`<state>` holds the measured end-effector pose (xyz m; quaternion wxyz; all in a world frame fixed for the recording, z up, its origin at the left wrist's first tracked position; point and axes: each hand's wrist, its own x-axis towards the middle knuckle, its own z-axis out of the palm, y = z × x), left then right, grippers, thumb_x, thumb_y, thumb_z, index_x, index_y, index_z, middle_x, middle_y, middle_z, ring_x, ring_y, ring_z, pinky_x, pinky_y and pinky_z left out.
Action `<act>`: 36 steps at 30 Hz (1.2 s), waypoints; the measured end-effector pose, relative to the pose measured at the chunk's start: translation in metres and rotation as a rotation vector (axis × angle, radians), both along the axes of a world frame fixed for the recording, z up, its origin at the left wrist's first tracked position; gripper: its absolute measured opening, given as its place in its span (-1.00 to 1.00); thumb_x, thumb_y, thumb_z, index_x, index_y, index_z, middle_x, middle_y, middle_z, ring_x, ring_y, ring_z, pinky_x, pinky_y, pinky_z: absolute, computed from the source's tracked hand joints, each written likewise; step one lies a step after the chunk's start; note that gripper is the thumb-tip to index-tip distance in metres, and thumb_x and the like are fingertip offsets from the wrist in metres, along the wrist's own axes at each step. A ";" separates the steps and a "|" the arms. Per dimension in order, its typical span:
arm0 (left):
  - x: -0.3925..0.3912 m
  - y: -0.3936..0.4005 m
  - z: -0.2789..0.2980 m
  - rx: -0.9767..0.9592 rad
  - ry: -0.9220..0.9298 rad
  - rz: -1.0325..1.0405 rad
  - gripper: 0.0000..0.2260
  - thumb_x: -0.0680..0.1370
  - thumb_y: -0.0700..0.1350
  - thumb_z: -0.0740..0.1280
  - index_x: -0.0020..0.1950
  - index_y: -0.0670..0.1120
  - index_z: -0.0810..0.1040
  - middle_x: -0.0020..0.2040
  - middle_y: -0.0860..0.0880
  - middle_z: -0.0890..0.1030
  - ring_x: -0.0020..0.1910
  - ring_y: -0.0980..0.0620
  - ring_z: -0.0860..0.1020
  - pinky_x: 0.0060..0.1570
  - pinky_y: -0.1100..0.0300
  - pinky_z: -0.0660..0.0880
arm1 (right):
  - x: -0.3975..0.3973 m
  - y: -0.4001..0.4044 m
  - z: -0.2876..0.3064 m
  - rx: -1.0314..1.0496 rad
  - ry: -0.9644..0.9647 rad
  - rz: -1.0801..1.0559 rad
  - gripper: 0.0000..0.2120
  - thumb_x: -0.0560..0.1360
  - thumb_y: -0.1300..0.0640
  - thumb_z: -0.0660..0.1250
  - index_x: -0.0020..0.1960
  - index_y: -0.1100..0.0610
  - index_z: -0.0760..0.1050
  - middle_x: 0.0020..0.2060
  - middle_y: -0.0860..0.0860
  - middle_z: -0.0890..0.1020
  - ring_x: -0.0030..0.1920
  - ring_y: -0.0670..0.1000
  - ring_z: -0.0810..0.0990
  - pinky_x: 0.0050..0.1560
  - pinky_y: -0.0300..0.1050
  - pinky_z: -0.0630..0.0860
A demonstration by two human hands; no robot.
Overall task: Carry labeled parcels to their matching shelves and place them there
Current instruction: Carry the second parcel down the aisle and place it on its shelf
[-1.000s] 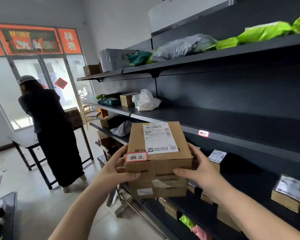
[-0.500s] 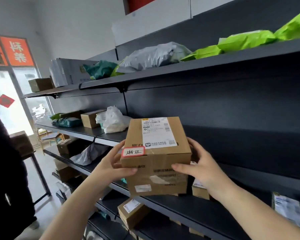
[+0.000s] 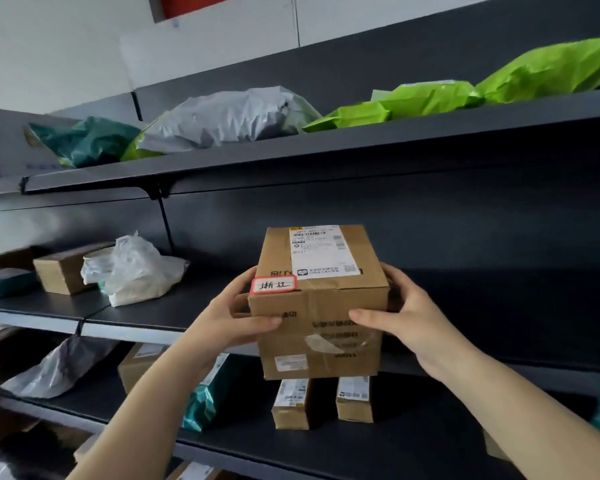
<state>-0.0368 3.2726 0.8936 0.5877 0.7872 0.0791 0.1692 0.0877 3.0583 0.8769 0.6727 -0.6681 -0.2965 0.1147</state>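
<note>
A brown cardboard parcel (image 3: 321, 303) with a white shipping label on top and a red-bordered handwritten tag at its front left corner is held up in front of the dark middle shelf (image 3: 160, 311). My left hand (image 3: 234, 315) grips its left side, thumb across the front. My right hand (image 3: 407, 322) grips its right side, thumb on the front face. The parcel's lower edge hangs below the shelf's front lip; whether it touches the shelf is unclear.
On the middle shelf to the left lie a white plastic bag (image 3: 136, 271) and a small carton (image 3: 63, 270). The top shelf (image 3: 326, 143) carries grey, teal and green mailer bags. Below stand two small boxes (image 3: 321, 401), a teal bag and a grey bag.
The view has swung right and closer to the shelving; the person and doorway at the left are out of sight. The parcel has risen to the middle shelf level, both hands still holding it.
</note>
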 end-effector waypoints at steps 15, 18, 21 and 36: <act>0.092 0.032 -0.003 -0.080 0.076 -0.306 -0.36 0.32 -0.16 0.52 0.33 0.13 0.39 0.13 -0.02 0.63 0.03 0.07 0.65 -0.13 0.18 0.61 | 0.029 0.005 -0.001 -0.055 0.089 -0.242 -0.32 0.27 0.22 0.52 0.31 -0.08 0.36 0.09 -0.07 0.62 0.07 -0.03 0.61 0.04 -0.07 0.57; 0.105 0.032 -0.010 -0.096 0.095 -0.351 -0.32 0.25 -0.10 0.55 0.32 0.16 0.40 0.15 0.00 0.63 0.05 0.07 0.64 -0.07 0.14 0.61 | 0.033 0.002 -0.003 -0.071 0.099 -0.269 -0.36 0.29 0.23 0.51 0.27 -0.10 0.36 0.05 -0.08 0.62 0.06 -0.03 0.61 0.01 -0.09 0.57; 0.114 0.032 -0.015 -0.117 0.099 -0.382 -0.30 0.19 -0.03 0.53 0.30 0.18 0.42 0.15 0.00 0.63 0.06 0.07 0.64 -0.07 0.14 0.61 | 0.039 0.000 -0.005 -0.089 0.106 -0.294 -0.39 0.29 0.21 0.51 0.23 -0.13 0.36 0.07 -0.08 0.62 0.08 -0.02 0.61 0.10 -0.03 0.55; 0.141 0.043 -0.026 -0.186 0.094 -0.292 -0.44 0.27 -0.05 0.54 0.23 0.14 0.50 0.04 0.05 0.69 0.00 0.08 0.66 -0.05 0.08 0.59 | 0.067 0.012 -0.010 -0.177 0.079 -0.330 -0.36 0.28 0.16 0.53 0.27 -0.15 0.36 0.15 -0.12 0.55 0.19 0.02 0.53 0.22 0.09 0.48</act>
